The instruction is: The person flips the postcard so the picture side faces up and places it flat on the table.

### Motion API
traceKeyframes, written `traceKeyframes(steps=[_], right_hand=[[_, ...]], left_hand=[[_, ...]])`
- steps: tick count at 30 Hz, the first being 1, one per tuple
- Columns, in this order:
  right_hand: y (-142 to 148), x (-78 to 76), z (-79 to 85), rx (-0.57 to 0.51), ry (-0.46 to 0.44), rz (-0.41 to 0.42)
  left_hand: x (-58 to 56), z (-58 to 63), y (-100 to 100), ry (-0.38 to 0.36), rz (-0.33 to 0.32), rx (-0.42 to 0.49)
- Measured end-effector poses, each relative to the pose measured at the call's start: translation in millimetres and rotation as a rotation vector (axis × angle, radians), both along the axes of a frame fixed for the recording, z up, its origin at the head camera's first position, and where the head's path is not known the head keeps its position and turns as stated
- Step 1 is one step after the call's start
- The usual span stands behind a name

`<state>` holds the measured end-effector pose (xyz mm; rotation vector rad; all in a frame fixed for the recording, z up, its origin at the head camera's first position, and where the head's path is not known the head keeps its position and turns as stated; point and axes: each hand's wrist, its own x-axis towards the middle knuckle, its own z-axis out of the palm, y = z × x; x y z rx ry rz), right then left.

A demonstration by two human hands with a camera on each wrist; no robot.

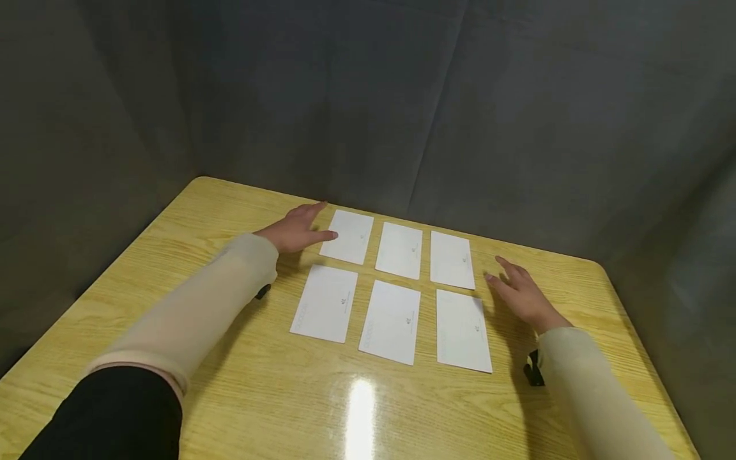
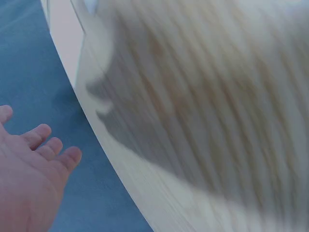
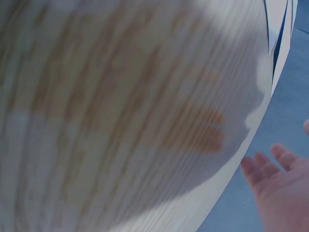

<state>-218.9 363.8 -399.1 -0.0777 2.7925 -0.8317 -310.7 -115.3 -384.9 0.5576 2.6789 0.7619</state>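
White paper cards lie flat in two rows of three, each with small print near one edge. My left hand (image 1: 299, 230) is at the back left card (image 1: 349, 235), its thumb overlapping the card's edge in the head view and its fingers extended. To the right of the back right card (image 1: 452, 259) is my right hand (image 1: 520, 292), fingers spread and nothing in them. The front row holds a left card (image 1: 324, 305), a middle card (image 1: 391, 319) and a right card (image 1: 463, 331); a further card (image 1: 399, 249) sits mid back. Both wrist views show relaxed, bare fingers.
The cards lie on a light wood-grain table (image 1: 241, 390) with rounded back corners. Dark grey cloth (image 1: 368, 96) hangs behind and at the sides of it. A bright light reflection shows on the tabletop near the front.
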Motion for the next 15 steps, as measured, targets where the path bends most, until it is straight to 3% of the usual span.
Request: traceKeyframes(steps=[5,10,15], right_hand=[[-4.0,0.9,1.1,-0.042,0.002,-0.027],[-10.2,0.0,7.1,-0.118,-0.026,-0.072],[-18.3,-0.7,9.3,-0.263,-0.085,-0.160]], left_hand=[[1.4,2.6,18.7,-0.021,0.003,0.082],[1.8,-0.1,39.9,-0.091,0.069,0.243],[2.8,-6.6,61.5,-0.172,0.153,0.395]])
